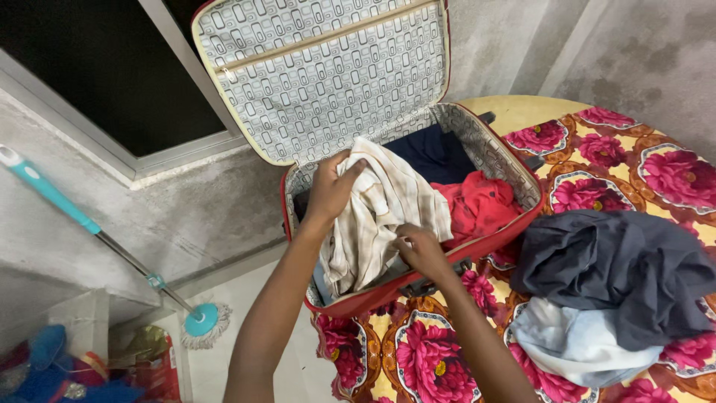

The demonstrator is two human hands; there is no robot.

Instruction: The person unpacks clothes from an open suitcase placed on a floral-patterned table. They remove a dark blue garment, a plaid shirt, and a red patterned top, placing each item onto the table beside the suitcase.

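An open red suitcase [498,240] lies on a bed with a floral sheet [425,358], its patterned lid [321,75] propped up against the wall. My left hand [330,186] grips the top edge of a cream striped shirt [380,224] inside the case. My right hand [420,250] pinches the same shirt lower down, near the case's front rim. Beside the shirt lie a red garment [481,205] and a dark navy garment [432,153].
A pile of dark grey clothing [619,269] over a pale blue garment [574,343] sits on the sheet at right. A mop with a teal handle [112,239] leans against the grey wall at left. Blue and red things [67,373] lie bottom left. A dark window [97,67] is top left.
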